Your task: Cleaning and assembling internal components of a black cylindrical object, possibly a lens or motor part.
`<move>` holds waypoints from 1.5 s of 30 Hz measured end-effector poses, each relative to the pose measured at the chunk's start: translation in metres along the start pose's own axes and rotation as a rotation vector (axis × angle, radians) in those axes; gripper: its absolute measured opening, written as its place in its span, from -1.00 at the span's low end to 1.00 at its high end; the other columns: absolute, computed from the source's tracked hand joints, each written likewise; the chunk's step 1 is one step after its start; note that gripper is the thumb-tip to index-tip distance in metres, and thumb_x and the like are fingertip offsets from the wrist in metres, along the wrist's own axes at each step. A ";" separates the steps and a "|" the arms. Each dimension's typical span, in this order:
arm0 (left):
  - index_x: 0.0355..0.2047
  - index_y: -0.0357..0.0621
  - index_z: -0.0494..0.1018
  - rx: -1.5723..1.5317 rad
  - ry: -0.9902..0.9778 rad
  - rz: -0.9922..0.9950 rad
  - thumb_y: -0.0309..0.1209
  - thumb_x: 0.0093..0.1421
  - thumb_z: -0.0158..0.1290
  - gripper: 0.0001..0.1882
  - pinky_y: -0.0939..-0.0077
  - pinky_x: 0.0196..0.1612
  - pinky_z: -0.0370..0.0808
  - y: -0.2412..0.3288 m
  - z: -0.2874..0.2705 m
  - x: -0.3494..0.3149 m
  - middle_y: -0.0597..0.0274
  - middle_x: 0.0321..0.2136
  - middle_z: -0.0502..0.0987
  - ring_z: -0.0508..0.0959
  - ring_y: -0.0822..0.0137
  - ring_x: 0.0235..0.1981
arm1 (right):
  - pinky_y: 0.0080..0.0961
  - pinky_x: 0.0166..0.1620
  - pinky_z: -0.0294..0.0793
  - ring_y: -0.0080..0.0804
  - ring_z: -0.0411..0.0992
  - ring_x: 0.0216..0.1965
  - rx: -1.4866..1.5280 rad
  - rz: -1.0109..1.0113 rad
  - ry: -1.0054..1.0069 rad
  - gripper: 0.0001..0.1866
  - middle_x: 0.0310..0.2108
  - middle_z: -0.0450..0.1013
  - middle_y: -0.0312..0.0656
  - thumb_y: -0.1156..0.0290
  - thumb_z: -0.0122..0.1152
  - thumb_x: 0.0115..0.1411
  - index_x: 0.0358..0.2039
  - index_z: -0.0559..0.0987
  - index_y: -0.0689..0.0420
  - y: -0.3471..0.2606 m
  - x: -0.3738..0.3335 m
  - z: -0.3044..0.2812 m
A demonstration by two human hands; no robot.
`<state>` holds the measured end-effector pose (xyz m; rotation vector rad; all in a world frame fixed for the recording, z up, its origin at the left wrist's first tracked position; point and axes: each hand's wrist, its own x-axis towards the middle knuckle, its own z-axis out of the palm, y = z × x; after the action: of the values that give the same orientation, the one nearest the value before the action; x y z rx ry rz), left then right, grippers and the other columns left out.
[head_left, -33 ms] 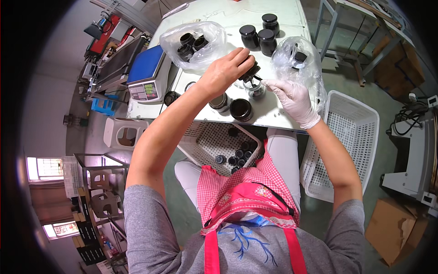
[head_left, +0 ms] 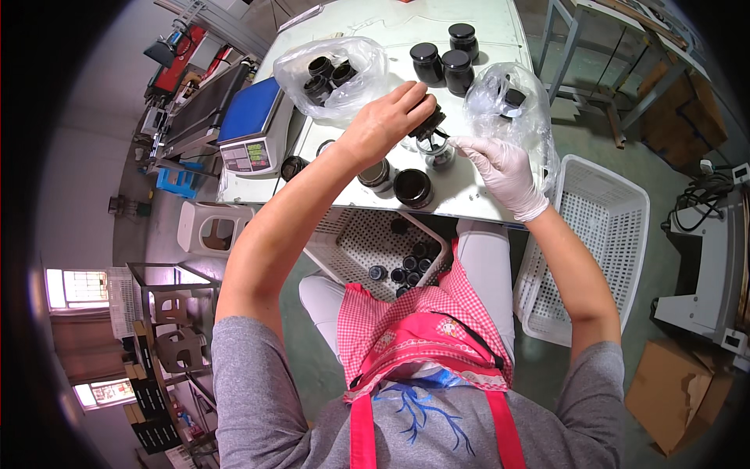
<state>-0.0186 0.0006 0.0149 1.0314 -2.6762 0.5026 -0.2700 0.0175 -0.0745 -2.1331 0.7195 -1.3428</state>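
My bare left hand (head_left: 384, 125) grips a dark jar (head_left: 427, 127), tilted over the mouth of a clear glass jar (head_left: 440, 159) on the white table (head_left: 406, 19). Dark material shows between the two mouths. In a white glove, my right hand (head_left: 501, 173) pinches a thin dark tool (head_left: 442, 134) at the jar mouths; most of the tool is hidden. Close by, near the table's front edge, stand an open jar with dark contents (head_left: 412, 188) and another dark jar (head_left: 376, 175). A further dark jar (head_left: 293, 167) sits left of my forearm.
A clear plastic bag (head_left: 369, 56) holds several dark jars; another bag (head_left: 486, 100) lies at right. Black-lidded jars (head_left: 426, 64) stand behind my hands. At left is a blue-topped scale (head_left: 250, 113). Below are a white basket (head_left: 332, 254) with small dark pieces and a second basket (head_left: 637, 227).
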 end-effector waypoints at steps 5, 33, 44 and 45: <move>0.10 -0.14 0.34 -0.017 -0.018 -0.019 -0.52 0.13 0.07 -0.52 0.29 0.00 0.64 -0.001 0.000 0.000 0.14 0.07 0.41 0.48 0.10 0.14 | -0.50 -0.18 0.61 -0.39 0.68 -0.26 -0.009 -0.014 0.042 -0.78 -0.25 0.69 -0.15 0.41 0.27 0.37 -0.02 0.71 0.11 -0.008 -0.001 -0.003; 0.09 -0.13 0.34 0.022 -0.002 -0.016 -0.51 0.13 0.06 -0.53 0.29 0.00 0.63 -0.003 -0.001 -0.002 0.14 0.05 0.41 0.48 0.11 0.12 | -0.49 -0.10 0.63 -0.37 0.68 -0.19 -0.014 -0.056 0.083 -0.79 -0.21 0.69 -0.13 0.41 0.21 0.41 -0.03 0.68 0.18 -0.013 -0.007 -0.010; 0.14 -0.13 0.34 0.042 -0.020 -0.022 -0.50 0.13 0.07 -0.49 0.29 0.05 0.63 -0.004 -0.002 -0.003 0.12 0.12 0.40 0.46 0.10 0.18 | -0.45 -0.21 0.59 -0.34 0.63 -0.29 0.000 -0.052 0.143 -0.83 -0.18 0.69 -0.23 0.46 0.28 0.34 -0.08 0.70 0.10 -0.014 -0.008 -0.009; 0.14 -0.13 0.34 0.041 -0.020 -0.022 -0.50 0.13 0.07 -0.49 0.29 0.05 0.63 -0.003 -0.002 -0.002 0.12 0.12 0.40 0.46 0.10 0.18 | -0.45 -0.21 0.59 -0.34 0.63 -0.29 0.000 -0.052 0.143 -0.83 -0.18 0.69 -0.23 0.46 0.28 0.34 -0.08 0.70 0.10 -0.014 -0.008 -0.009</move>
<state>-0.0143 0.0004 0.0168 1.0811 -2.6796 0.5485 -0.2787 0.0316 -0.0665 -2.0849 0.7243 -1.5351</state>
